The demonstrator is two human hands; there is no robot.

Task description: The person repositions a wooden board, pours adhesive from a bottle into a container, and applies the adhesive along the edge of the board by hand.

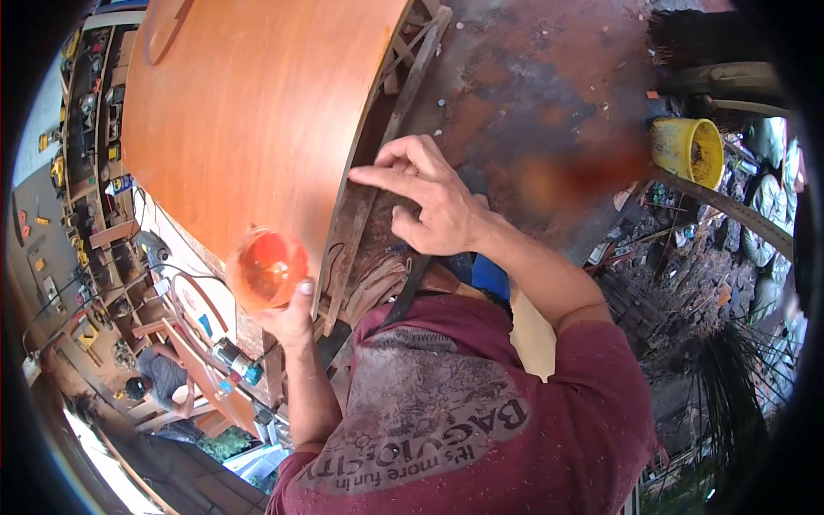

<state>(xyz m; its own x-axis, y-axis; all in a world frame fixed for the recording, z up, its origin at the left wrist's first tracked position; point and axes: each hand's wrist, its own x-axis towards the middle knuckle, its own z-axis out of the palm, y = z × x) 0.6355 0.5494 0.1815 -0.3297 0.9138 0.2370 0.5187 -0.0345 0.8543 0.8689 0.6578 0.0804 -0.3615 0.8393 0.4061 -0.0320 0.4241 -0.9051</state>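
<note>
My left hand [292, 319] is wrapped round the lower side of an orange-red plastic cup [290, 257] whose mouth faces me; something glossy shows inside. The cup is just in front of the near corner of a large wood-grain panel [257, 112]. Alongside the panel's right edge is my right hand [433, 202]. Its index finger stretches to that edge, its thumb is apart, the other fingers are partly bent, and I see nothing in it. Whether the fingertip touches the edge I cannot tell for sure.
Under the panel is a wooden frame [421, 60]. A yellow bucket [665, 146] stands at the right near scrap and debris [678, 292]. Shelves with tools [90, 129] line the left. Lower left, another person [163, 378] is beside curved wooden boards and a power tool [236, 360].
</note>
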